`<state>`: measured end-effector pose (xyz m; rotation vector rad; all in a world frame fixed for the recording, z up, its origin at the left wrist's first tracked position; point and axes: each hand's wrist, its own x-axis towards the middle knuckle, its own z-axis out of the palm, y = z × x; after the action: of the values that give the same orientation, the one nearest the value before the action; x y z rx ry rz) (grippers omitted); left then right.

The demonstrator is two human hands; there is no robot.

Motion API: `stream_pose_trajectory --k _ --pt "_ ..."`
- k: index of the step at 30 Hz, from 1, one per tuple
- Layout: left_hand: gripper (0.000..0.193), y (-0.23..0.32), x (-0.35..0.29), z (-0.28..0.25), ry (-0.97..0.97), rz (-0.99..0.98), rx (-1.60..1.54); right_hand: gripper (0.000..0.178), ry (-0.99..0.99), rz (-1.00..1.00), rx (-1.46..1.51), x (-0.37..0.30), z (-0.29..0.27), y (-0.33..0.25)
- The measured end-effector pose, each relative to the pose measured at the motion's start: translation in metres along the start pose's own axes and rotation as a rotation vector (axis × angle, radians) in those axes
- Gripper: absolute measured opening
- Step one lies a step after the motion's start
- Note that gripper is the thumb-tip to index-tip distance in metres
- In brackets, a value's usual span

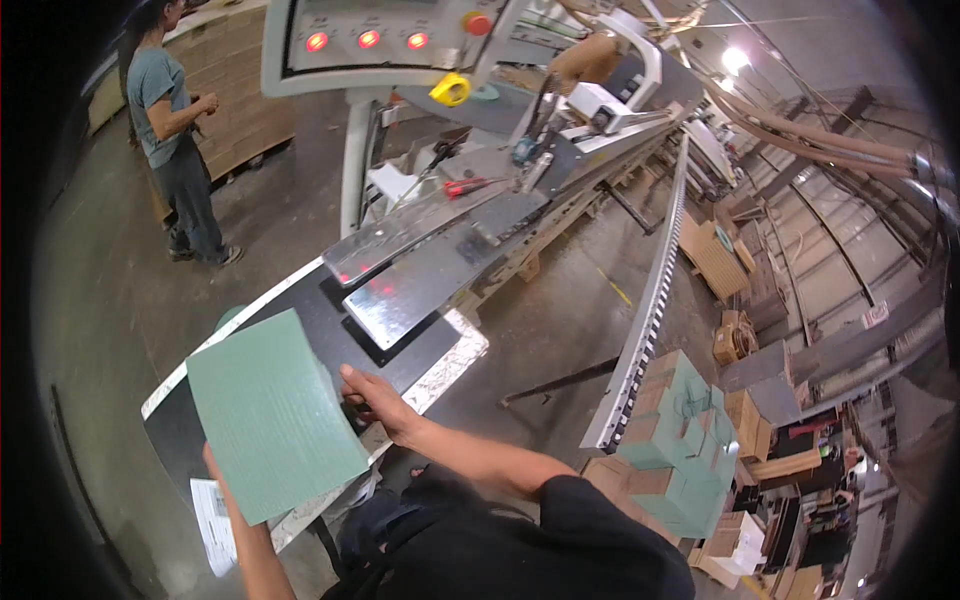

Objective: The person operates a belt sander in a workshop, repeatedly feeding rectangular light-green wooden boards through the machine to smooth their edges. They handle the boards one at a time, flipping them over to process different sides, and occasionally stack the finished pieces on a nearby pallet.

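Observation:
A flat, rectangular piece of green cardboard (275,415) with faint ribbing is held tilted over the near end of a dark worktop (310,310). My left hand (212,466) grips it at the lower left, with most of the fingers hidden behind it. At its right edge is my right hand (385,408), fingers bent in against the edge and their tips partly hidden. Just beyond the cardboard, two shiny metal plates (400,305) of a long machine reach over the worktop.
A control panel (385,45) with lit red buttons stands ahead, a yellow tape measure (450,90) hanging at its edge. Red-handled pliers (468,187) lie on the machine. A long rail (640,330) runs along the right, beside stacked green boxes (680,450). A person (175,130) stands far left.

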<state>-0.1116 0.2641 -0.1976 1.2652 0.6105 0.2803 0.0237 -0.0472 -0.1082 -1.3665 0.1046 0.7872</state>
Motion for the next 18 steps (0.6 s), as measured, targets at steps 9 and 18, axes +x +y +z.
stream_pose_trajectory --k 9,18 --pt "0.055 0.171 -0.097 0.082 -0.209 0.266 0.102 0.077 -0.001 -0.596 -0.723 -0.063 0.023 -0.112" --pt "0.058 0.173 -0.1 0.079 -0.136 0.499 0.307 0.064 0.085 -0.696 -1.086 -0.073 0.049 -0.132"
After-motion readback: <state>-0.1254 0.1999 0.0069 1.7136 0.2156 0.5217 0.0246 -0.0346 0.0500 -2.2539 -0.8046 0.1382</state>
